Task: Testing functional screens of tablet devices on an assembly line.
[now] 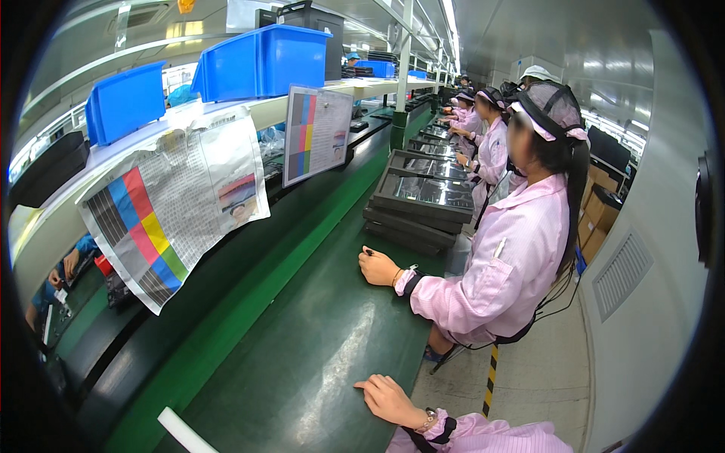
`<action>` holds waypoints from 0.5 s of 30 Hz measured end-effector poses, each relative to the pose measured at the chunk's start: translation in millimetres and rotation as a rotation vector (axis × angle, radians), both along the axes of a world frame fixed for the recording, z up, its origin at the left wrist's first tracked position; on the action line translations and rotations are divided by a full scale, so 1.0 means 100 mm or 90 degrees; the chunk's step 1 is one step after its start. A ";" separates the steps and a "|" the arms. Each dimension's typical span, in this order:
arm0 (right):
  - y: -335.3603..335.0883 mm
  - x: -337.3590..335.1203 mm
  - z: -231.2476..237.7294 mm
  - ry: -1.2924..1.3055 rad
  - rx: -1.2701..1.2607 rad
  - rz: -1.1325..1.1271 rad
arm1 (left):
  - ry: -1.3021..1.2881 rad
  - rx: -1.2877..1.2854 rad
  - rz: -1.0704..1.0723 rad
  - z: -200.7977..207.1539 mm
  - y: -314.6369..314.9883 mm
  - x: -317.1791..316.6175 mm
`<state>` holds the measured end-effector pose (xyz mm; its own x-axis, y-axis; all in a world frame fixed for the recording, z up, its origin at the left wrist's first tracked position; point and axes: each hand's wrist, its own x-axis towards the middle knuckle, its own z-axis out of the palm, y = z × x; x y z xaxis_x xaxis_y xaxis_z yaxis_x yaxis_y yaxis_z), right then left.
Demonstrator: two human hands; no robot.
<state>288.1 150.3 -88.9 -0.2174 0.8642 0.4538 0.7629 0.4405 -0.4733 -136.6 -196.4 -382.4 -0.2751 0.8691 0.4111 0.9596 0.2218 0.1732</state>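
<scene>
My right hand (390, 400) comes in from the lower right in a pink sleeve with a black wrist strap. It rests palm down on the green bench top (287, 377), holding nothing that I can see. One finger stretches out to the left and the others bend a little. My left hand is out of view. A white curved strip (183, 430) shows at the lower edge, left of my right hand. Farther along the bench lies a co-worker's hand (380, 268), closed around a small dark thing that I cannot make out.
Black trays (411, 223) with dark glossy panels are stacked beyond the co-worker's hand. Several people in pink sit along the bench's right side. A printed sheet with colour blocks (174, 204) hangs from the shelf at left. Blue bins (264, 64) stand on that shelf.
</scene>
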 end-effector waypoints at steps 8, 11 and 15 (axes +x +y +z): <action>-0.03 -0.01 0.15 0.020 -0.029 -0.005 | 0.234 0.041 -0.042 -1.35 -0.51 -0.73; -0.01 0.00 0.05 0.020 -0.010 0.003 | 0.268 0.007 -0.046 -1.41 -0.41 -0.80; 0.00 0.05 -0.13 0.016 -0.035 0.001 | 0.316 -0.036 -0.052 -1.44 -0.45 -0.85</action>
<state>293.2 150.3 -101.8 -0.2084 0.8877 0.4106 0.7495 0.4147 -0.5160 -221.7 -241.6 -526.3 0.0112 0.9045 0.4263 0.9377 0.1386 -0.3186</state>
